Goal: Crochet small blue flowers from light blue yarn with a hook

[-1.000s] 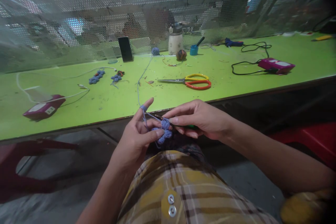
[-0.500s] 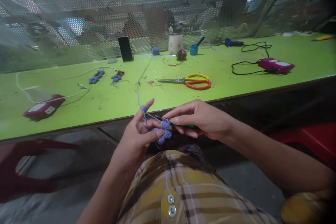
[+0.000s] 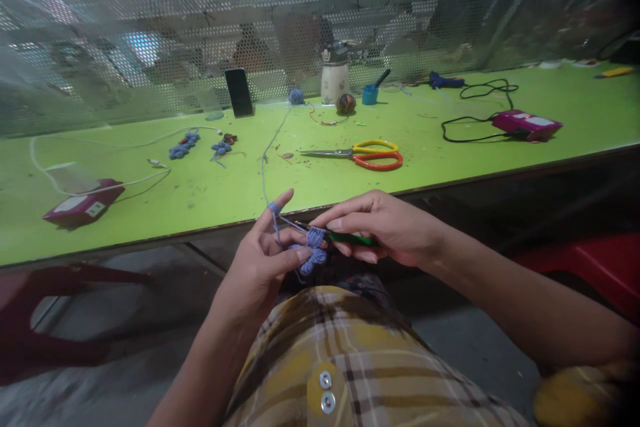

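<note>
Your right thumb has shifted, baring more of the green-handled hook; your right grip holds it pointing left into the blue crochet piece, pinched in your left grip.

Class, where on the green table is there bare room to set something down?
Bare: right of the right purple box; between its black cable and the scissors, besides specks. Crowded: the back middle, where bottle, dark yarn ball and blue pot cluster. The blue yarn strand to the left hand crosses the table.

Dim haze, streaky glare upper left
</note>
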Action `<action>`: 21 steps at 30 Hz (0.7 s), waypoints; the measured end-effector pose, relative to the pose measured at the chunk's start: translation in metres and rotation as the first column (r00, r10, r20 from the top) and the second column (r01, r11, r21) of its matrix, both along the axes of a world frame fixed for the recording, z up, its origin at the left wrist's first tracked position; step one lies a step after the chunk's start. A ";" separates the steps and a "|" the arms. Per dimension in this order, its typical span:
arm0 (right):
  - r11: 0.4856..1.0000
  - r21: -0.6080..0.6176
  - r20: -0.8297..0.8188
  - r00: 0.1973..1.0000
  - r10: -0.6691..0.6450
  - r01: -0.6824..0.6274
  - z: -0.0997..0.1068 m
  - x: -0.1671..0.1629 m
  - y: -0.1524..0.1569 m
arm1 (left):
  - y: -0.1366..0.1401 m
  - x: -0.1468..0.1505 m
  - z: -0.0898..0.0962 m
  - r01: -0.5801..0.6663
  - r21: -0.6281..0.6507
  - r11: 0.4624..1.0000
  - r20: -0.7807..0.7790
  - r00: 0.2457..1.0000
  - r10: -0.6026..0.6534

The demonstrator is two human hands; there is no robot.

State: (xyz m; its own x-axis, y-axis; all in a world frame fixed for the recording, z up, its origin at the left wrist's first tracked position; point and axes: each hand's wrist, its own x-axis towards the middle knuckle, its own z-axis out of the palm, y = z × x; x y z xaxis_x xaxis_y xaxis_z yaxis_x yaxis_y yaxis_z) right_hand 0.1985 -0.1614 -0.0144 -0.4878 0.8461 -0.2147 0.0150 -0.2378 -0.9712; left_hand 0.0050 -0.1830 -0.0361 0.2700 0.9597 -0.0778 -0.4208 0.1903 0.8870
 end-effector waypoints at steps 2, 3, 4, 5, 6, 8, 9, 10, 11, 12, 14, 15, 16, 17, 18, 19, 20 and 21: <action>1.000 0.004 -0.001 1.000 0.000 0.000 0.000 0.000 0.000 | 0.000 0.000 0.000 0.000 -0.006 1.000 0.004 1.000 0.000; 1.000 0.008 0.000 1.000 -0.001 0.001 0.000 0.000 0.000 | -0.001 0.000 0.000 -0.001 -0.007 1.000 0.006 1.000 0.001; 1.000 0.011 0.001 1.000 -0.003 0.003 0.000 -0.001 0.000 | -0.001 0.000 0.001 -0.002 -0.006 1.000 0.006 1.000 0.002; 1.000 0.011 -0.001 1.000 -0.007 0.007 0.000 -0.001 0.000 | -0.001 0.000 0.001 -0.002 -0.005 1.000 0.006 1.000 0.002; 1.000 0.010 -0.004 1.000 -0.011 0.011 -0.001 -0.001 -0.001 | -0.001 0.000 0.002 -0.001 -0.004 1.000 0.006 1.000 0.001; 1.000 0.004 -0.010 1.000 -0.019 0.019 -0.001 -0.002 -0.001 | -0.002 0.000 0.002 -0.001 -0.002 1.000 0.004 1.000 0.001; 1.000 0.002 -0.010 1.000 -0.022 0.022 -0.002 -0.002 -0.002 | -0.002 0.001 0.003 0.000 -0.001 1.000 0.003 1.000 0.000; 1.000 0.000 -0.007 1.000 -0.025 0.025 -0.002 -0.002 -0.002 | -0.002 0.001 0.003 0.001 0.001 1.000 0.002 1.000 -0.001; 1.000 -0.002 -0.002 1.000 -0.026 0.026 -0.001 -0.002 -0.002 | -0.002 0.000 0.003 0.003 0.004 1.000 0.003 1.000 -0.003; 1.000 -0.004 0.002 1.000 -0.028 0.028 -0.001 -0.002 -0.002 | -0.001 0.000 0.002 0.006 0.005 1.000 0.005 1.000 -0.006; 1.000 -0.007 0.009 1.000 -0.030 0.030 -0.001 -0.003 -0.002 | -0.001 0.000 0.002 0.009 0.005 1.000 0.011 1.000 -0.009; 1.000 -0.009 0.011 0.999 -0.030 0.030 0.000 -0.003 -0.001 | -0.001 0.000 0.001 0.006 0.004 1.000 0.013 1.000 -0.006; 0.999 -0.012 0.011 0.999 -0.030 0.030 0.000 -0.004 -0.001 | -0.002 0.000 0.001 0.004 0.004 1.000 0.013 1.000 -0.004; 0.999 -0.014 0.010 0.999 -0.031 0.031 0.000 -0.004 -0.002 | -0.002 0.000 0.001 0.001 0.003 1.000 0.013 1.000 -0.001; 0.999 -0.015 0.009 0.999 -0.032 0.032 -0.001 -0.004 -0.002 | -0.002 0.000 0.001 -0.002 0.002 1.000 0.011 1.000 0.002; 0.999 -0.016 0.008 0.999 -0.032 0.032 -0.001 -0.004 -0.002 | -0.002 0.000 0.001 -0.005 0.001 1.000 0.011 1.000 0.005; 0.999 -0.016 0.006 0.999 -0.032 0.032 -0.001 -0.004 -0.002 | -0.002 0.000 0.001 -0.006 -0.002 1.000 0.011 1.000 0.006; 0.999 -0.014 0.004 1.000 -0.030 0.031 -0.001 -0.004 -0.002 | -0.002 0.000 0.001 -0.009 -0.005 1.000 0.010 1.000 0.009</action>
State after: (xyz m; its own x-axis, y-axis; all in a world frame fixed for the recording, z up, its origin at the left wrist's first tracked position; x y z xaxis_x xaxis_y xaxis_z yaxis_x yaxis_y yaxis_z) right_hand 0.1943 -0.1633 -0.0156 -0.4609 0.8574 -0.2290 0.0113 -0.2523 -0.9676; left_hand 0.0053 -0.1854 -0.0355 0.2622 0.9617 -0.0803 -0.4309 0.1911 0.8819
